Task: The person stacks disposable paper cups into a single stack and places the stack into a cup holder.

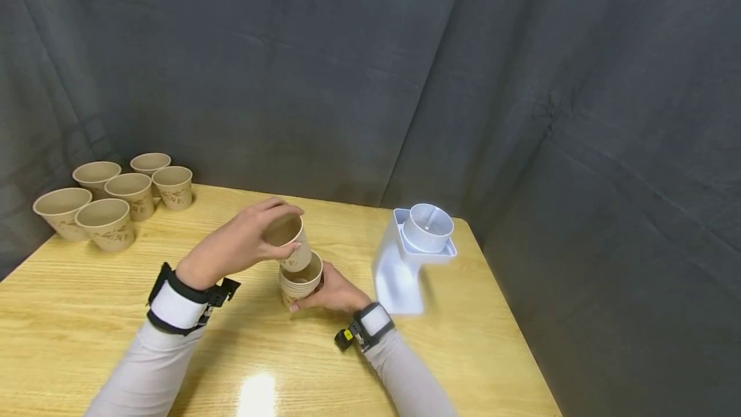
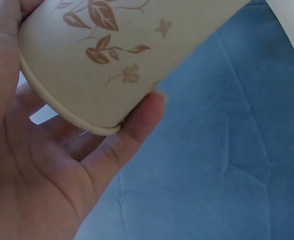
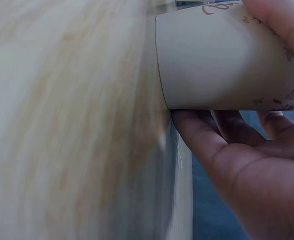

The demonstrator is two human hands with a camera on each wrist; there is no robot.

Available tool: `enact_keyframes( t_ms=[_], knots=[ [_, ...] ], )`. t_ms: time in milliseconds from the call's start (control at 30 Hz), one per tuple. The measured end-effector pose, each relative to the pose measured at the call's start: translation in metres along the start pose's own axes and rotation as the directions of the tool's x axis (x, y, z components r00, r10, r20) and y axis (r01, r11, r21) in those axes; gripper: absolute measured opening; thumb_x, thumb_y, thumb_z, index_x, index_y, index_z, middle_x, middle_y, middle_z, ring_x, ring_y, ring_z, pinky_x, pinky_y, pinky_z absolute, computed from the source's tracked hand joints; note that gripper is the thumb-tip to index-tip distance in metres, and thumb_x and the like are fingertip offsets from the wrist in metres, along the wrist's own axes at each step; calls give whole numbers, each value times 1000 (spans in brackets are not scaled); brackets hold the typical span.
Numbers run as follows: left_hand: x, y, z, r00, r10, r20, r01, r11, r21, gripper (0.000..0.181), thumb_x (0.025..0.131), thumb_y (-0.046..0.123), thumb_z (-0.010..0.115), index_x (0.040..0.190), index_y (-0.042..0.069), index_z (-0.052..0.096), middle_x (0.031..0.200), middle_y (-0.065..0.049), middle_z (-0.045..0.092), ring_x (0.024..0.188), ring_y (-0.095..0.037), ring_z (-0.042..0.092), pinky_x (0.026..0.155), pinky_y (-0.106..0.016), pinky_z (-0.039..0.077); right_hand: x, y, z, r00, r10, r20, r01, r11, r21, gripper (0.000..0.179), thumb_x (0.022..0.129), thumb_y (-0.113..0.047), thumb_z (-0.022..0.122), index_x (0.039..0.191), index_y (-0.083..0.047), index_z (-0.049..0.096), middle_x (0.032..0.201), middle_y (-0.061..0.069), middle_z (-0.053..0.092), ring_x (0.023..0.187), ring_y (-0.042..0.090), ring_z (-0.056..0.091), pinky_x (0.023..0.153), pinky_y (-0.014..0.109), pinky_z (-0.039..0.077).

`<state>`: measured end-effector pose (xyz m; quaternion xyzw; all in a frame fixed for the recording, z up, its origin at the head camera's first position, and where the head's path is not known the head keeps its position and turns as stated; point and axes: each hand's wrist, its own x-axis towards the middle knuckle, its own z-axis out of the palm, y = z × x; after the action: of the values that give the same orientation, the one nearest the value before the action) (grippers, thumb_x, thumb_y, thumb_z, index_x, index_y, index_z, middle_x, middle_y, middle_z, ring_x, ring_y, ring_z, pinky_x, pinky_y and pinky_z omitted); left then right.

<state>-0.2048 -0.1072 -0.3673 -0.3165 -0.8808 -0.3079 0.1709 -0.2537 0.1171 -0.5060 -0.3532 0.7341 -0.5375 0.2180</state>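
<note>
My left hand (image 1: 246,240) grips a single paper cup (image 1: 298,256) near its rim, thumb on one side and fingers on the other. In the left wrist view the cup (image 2: 112,55) shows brown leaf prints, and its rim lies against the palm side. Just below it, a stack of nested paper cups (image 1: 289,295) stands on the table. My right hand (image 1: 336,291) holds this stack from the right. The right wrist view shows the lowest cup (image 3: 221,65) between the thumb and fingers, its base at the table surface.
Several paper cups (image 1: 110,233) stand upright in a group at the table's far left. Right of the hands is a white plastic stand (image 1: 396,275) with a round cup-like holder (image 1: 428,230) on top. Dark curtains (image 1: 278,69) hang behind the wooden table (image 1: 278,365).
</note>
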Motion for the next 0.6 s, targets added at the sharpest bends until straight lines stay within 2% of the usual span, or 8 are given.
enact_keyframes(
  t_ms=[333,600],
  knots=[
    [3,8,8,998,6,69,-7,1000,23,49,87,24,79,129,4,64,120,-11,65,104,-24,66,83,-38,58,0,0,0,1000,5,-2,-5,1000,10,72,73,0,89,135,-18,56,123,-2,65,113,10,63,104,30,48],
    [3,9,12,994,-9,110,10,1000,-6,52,84,17,82,131,4,63,122,-12,63,105,-26,66,84,-39,58,-1,-1,0,1000,29,-11,-29,999,-23,72,73,-3,90,135,-19,56,123,-4,66,112,9,64,103,29,48]
  ],
)
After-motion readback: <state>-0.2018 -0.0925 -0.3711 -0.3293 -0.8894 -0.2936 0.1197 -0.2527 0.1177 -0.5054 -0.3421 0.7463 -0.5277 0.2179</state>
